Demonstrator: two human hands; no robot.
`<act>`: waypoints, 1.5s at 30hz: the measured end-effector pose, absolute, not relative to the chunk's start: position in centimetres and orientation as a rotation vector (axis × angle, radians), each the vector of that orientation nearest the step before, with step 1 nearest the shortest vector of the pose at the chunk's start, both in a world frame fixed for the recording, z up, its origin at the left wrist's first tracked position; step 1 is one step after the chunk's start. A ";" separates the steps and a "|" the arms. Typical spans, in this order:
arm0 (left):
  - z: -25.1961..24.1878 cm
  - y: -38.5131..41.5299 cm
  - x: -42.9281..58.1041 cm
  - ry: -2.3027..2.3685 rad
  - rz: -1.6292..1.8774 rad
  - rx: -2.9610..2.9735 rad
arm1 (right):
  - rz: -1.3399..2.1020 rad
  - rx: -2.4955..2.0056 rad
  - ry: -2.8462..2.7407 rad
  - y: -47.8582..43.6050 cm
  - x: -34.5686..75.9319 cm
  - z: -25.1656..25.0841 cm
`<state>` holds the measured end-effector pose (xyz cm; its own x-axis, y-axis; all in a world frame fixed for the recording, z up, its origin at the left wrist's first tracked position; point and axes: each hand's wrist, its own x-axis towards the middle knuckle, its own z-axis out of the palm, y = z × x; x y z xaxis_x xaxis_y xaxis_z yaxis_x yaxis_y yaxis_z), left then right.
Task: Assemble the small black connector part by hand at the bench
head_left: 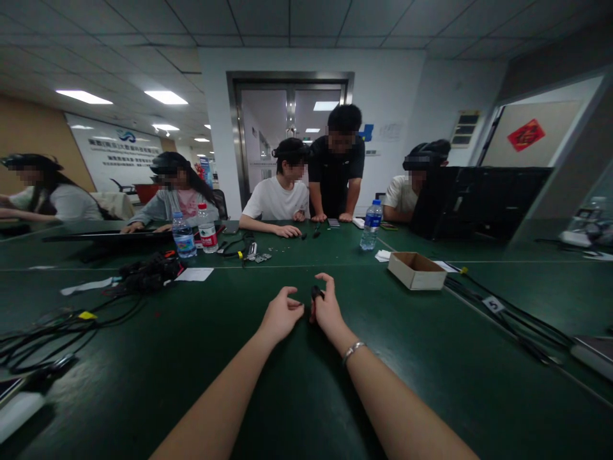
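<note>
My left hand (pixel 281 315) is just above the green table, its fingers curled and the thumb drawn toward the fingertips. Something tiny and dark may be at those fingertips, but it is too small to make out. Close beside it, my right hand (pixel 328 312) wears a metal bracelet (pixel 353 351) at the wrist. Its lower fingers are wrapped round a small black object (pixel 317 292), whose kind I cannot tell, while the index finger sticks up bent. A narrow gap separates the two hands.
A low open cardboard box (pixel 417 281) sits to the right, near a water bottle (pixel 371 225) and black cables (pixel 507 319). On the left are two bottles (pixel 207 229), tangled cables (pixel 96 326) and papers (pixel 195 274). Several people are around the far side; one person's hand (pixel 288 231) rests there.
</note>
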<state>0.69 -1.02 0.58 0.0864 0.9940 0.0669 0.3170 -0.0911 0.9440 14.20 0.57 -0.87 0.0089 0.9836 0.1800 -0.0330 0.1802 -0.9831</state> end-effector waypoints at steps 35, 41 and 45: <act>-0.8 0.9 -1.8 1.164 1.371 1.446 | 0.855 -1.208 -1.703 1.6 15.4 -0.6; -0.5 0.8 -1.7 1.167 1.316 1.487 | 0.815 -1.205 -1.733 1.6 15.4 -0.7; -0.8 1.0 -1.8 1.162 1.319 1.511 | 0.815 -1.188 -1.742 1.6 15.4 -0.6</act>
<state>-1.82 0.98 -0.83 0.0342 0.9664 0.2548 0.1314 -0.2571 0.9574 15.40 1.56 -0.59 -0.1845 0.9407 0.2846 0.3847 0.3356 -0.8598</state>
